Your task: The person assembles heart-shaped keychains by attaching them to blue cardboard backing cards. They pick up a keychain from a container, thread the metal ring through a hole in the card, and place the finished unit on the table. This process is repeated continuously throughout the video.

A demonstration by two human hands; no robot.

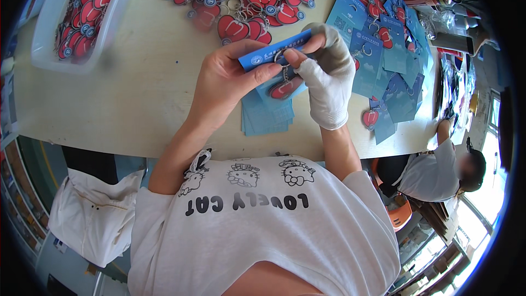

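Observation:
Between my hands is a blue backing card [256, 61] with a red heart-shaped keychain [282, 89] hanging at its front. My bare left hand [230, 71] pinches the card's left side, thumb in front. On my right hand [329, 77] is a white glove with bare thumb and fingertips; its thumb and a finger close on the keychain's metal ring [281, 56] at the card's upper part. Whether the ring passes through the card cannot be made out. Just below the hands, a small stack of pale blue cards [267, 116] lies on the table.
Loose red keychains [257, 0] are heaped at the table's far middle. A clear plastic bin [68, 66] at the far left holds more. Several carded keychains [392, 49] are spread on the right. Another person [433, 175] sits at the right, and a white jacket [98, 214] hangs at lower left.

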